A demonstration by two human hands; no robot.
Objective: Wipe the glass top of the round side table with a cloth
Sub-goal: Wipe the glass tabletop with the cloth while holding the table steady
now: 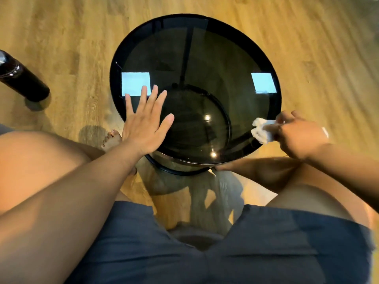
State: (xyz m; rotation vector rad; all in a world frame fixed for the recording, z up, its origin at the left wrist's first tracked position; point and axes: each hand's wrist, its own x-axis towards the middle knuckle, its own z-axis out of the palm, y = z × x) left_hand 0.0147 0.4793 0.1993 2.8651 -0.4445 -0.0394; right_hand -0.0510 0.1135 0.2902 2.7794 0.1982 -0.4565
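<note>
A seated person in dark blue shorts (pixel 256 247) faces a round side table with a smoked glass top (pixel 205 58) on a wooden plank floor (pixel 61 37). The left hand (pixel 143 124) lies flat, fingers spread, on the glass. The right hand (pixel 297 134) grips a crumpled white cloth (pixel 261 130) at the table's right rim. A black cylindrical bottle (pixel 22 78) stands on the floor at left.

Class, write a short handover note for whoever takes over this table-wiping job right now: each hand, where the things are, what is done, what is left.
Left hand: open, lying flat with fingers spread on the left side of the glass top.
Right hand: grips the bunched white cloth at the table's right rim.
Done: cloth is in hand and at the glass; how much has been wiped cannot be told.
Left: probably sweep the cloth across the whole top, including under the left hand.
</note>
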